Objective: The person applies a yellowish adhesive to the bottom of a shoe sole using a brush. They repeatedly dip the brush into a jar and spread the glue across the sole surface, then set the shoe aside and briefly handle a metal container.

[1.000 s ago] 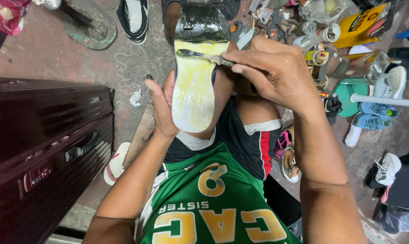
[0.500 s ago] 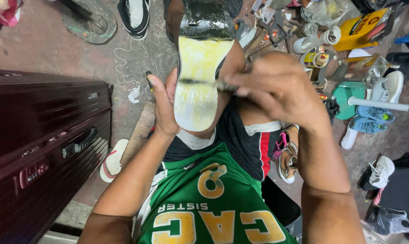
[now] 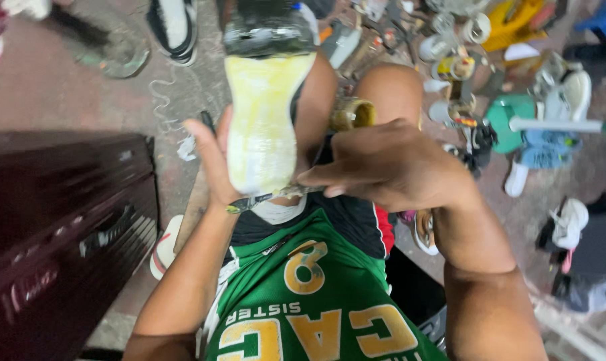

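Left hand (image 3: 213, 164) cups the upturned shoe sole (image 3: 263, 124) from its left edge, fingers closed against it. Right hand (image 3: 390, 167), just right of the sole's near end, pinches a thin blade (image 3: 266, 198) laid across it.

I note the shoe (image 3: 266, 100) is cut off at the top edge. My left hand (image 3: 213, 160) sits mostly hidden behind its sole; floor clutter (image 3: 463, 60) is too blurred to identify.

The shoe sole (image 3: 263, 127) looks like pale yellow rubber, matt and streaked with a glossy wet smear. The thin tool (image 3: 266, 198) seems dull, stained metal. The jersey (image 3: 303, 301) is smooth green synthetic cloth. The dark red case (image 3: 55, 227) looks like ribbed, slightly glossy plastic. The ground (image 3: 82, 100) is rough concrete.
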### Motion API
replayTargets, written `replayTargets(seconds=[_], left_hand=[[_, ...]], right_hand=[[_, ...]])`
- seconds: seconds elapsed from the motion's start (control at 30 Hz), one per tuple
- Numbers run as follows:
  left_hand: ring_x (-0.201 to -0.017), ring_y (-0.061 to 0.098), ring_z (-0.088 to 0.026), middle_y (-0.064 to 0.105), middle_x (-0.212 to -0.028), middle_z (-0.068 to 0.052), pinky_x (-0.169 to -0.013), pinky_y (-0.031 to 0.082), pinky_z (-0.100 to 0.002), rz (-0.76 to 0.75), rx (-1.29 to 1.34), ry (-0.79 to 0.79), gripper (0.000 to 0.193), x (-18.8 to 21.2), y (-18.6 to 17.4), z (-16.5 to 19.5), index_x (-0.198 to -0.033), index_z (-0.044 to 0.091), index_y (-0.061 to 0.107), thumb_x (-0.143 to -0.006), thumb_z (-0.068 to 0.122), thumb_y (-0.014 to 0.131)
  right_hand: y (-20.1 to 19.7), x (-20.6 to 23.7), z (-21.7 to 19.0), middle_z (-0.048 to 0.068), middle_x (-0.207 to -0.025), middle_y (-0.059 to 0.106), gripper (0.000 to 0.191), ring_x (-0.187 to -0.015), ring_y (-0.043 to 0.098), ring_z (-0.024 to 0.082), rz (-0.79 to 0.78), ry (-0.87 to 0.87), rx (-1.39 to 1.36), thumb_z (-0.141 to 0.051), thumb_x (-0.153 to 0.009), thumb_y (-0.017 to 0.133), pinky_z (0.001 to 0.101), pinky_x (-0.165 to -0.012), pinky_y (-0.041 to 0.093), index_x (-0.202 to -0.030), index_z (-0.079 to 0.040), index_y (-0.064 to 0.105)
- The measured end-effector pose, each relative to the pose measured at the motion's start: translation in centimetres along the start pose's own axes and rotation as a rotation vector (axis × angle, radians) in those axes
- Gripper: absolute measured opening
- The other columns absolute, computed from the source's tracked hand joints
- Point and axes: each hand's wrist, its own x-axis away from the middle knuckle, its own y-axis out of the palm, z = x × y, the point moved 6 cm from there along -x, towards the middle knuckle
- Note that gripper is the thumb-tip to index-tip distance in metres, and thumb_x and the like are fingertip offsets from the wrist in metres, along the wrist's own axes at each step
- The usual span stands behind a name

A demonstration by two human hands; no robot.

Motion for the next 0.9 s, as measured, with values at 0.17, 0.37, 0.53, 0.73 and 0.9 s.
replayTargets(seconds=[0.17,0.37,0.53,0.73,0.9], left_hand=[[-0.139,0.054,-0.020,0.053,-0.157,-0.011,-0.121,0.042,-0.032,0.062,0.140,-0.084,0.107,0.4,-0.6,-0.9,-0.163,-0.005,0.036,-0.095,0.078,0.028],[-0.143,0.052,-0.021,0.049,-0.161,-0.010,-0.125,0.039,-0.033,0.116,0.155,-0.069,0.107,0.3,-1.5,-1.8,-0.165,-0.004,0.034,-0.096,0.077,0.028],[-0.138,0.054,-0.020,0.053,-0.155,-0.011,-0.121,0.042,-0.034,0.086,0.053,-0.041,0.107,0.3,-0.9,-1.7,-0.162,-0.005,0.036,-0.096,0.079,0.029],[-0.123,0.062,-0.019,0.063,-0.138,-0.010,-0.109,0.050,-0.035,0.129,0.010,0.014,0.098,0.5,-0.1,-0.2,-0.154,-0.001,0.044,-0.097,0.076,0.023],[-0.116,0.063,-0.020,0.066,-0.132,-0.011,-0.103,0.051,-0.034,0.036,-0.011,0.028,0.097,0.4,1.2,1.0,-0.151,-0.002,0.050,-0.102,0.076,0.019]], right_hand=[[-7.6,8.2,3.7,0.010,-0.099,0.073,0.016,-0.081,0.073,0.023,0.326,0.408,-0.222,-0.014,-0.097,0.067,0.0316,-0.068,0.055,-0.110,-0.006,0.072],[-5.3,10.7,5.2,0.010,-0.088,0.075,0.016,-0.072,0.070,0.033,0.166,0.552,0.232,-0.024,-0.098,0.071,0.0414,-0.060,0.052,-0.100,-0.010,0.079],[0.3,5.9,8.5,0.012,-0.073,0.070,0.036,-0.065,0.067,0.034,-0.117,0.532,0.354,-0.039,-0.101,0.065,0.0454,-0.058,0.051,-0.078,-0.012,0.072],[-2.3,6.9,10.1,0.014,-0.084,0.075,0.023,-0.064,0.069,0.033,-0.056,0.354,0.046,-0.029,-0.096,0.064,0.0417,-0.058,0.052,-0.103,-0.013,0.079],[-4.9,11.9,10.1,0.006,-0.074,0.068,0.028,-0.060,0.061,0.014,0.129,0.604,-0.383,-0.026,-0.098,0.066,0.0272,-0.055,0.046,-0.114,-0.008,0.079]])
